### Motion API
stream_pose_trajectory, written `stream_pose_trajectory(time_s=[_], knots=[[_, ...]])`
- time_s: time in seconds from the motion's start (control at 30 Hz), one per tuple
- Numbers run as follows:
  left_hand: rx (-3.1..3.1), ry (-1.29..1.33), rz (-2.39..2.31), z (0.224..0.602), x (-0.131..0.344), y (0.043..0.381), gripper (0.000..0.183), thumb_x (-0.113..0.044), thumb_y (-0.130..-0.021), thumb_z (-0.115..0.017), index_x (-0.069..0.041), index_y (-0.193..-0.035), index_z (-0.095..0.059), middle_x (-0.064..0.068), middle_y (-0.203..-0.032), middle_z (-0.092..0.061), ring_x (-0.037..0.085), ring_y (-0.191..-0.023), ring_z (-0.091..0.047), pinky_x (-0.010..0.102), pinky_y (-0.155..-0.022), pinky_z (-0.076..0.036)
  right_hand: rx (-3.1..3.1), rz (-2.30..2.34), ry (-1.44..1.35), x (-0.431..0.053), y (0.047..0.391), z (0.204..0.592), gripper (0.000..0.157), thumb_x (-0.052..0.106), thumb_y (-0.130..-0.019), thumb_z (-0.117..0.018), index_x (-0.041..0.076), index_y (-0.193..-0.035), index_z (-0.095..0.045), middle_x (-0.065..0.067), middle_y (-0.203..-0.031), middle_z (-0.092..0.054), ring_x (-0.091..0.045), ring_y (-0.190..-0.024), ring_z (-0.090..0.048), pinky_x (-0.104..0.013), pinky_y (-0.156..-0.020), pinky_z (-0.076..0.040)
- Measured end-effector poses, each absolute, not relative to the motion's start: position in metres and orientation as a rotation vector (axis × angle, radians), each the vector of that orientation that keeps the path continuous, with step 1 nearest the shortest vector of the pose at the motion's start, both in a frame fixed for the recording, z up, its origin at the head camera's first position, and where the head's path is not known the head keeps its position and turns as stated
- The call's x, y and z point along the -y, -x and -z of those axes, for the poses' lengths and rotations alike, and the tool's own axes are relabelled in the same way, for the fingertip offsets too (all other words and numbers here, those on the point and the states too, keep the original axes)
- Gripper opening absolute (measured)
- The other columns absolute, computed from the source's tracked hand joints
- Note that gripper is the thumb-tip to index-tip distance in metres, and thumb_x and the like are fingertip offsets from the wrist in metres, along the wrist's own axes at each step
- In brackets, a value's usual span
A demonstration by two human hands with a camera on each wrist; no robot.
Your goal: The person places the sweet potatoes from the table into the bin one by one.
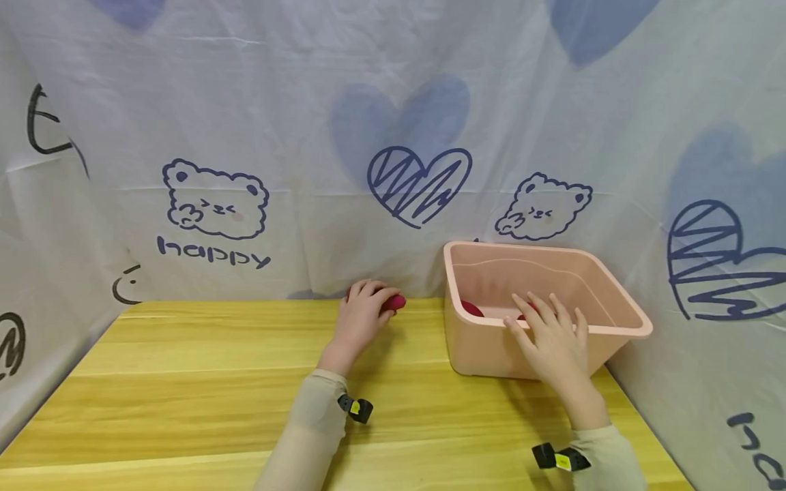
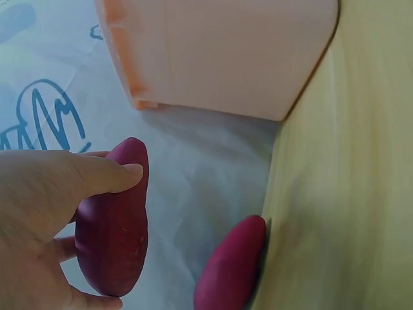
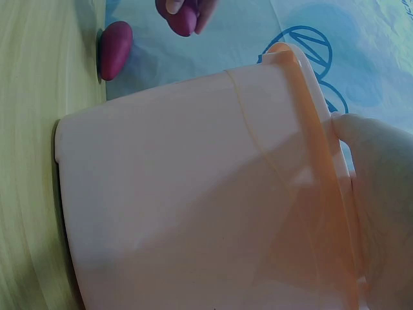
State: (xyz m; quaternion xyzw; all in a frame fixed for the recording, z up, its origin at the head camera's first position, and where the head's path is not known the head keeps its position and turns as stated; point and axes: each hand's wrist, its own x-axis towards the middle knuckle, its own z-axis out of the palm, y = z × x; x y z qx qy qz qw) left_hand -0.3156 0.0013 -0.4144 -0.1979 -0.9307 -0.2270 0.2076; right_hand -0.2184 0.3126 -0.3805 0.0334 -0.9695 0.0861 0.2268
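Left wrist view: my left hand [image 2: 39, 219] gripped a sweet potato [image 2: 113, 223] beside the pink tub [image 2: 219, 51]; a second one [image 2: 231, 266] lay nearby. My right hand [image 1: 555, 337] rested flat-fingered on the tub's rim, which I judged should steady it while I lifted the potato clear.

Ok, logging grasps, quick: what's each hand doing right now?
Left hand: fingers curled round a red sweet potato.
Right hand: fingers straight, resting on the pink tub rim, holding nothing.
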Motion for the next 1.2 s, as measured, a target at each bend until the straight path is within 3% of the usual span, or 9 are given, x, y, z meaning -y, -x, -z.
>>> stream_pose_trajectory(time_s=[1.2], knots=[[2.434, 0.706, 0.549, 0.339, -0.042, 0.324, 0.038, -0.028, -0.091, -0.069, -0.030, -0.128, -0.062, 0.000, -0.131, -0.058, 0.024, -0.128, -0.044, 0.057, -0.098, -0.045, 2.666, -0.242, -0.102, -0.313, 0.219, 0.380, 0.059, 0.057, -0.099, -0.039, 0.021, -0.145, -0.046, -0.015, -0.150, -0.043, -0.044, -0.142, -0.027, -0.068, -0.113, -0.007]])
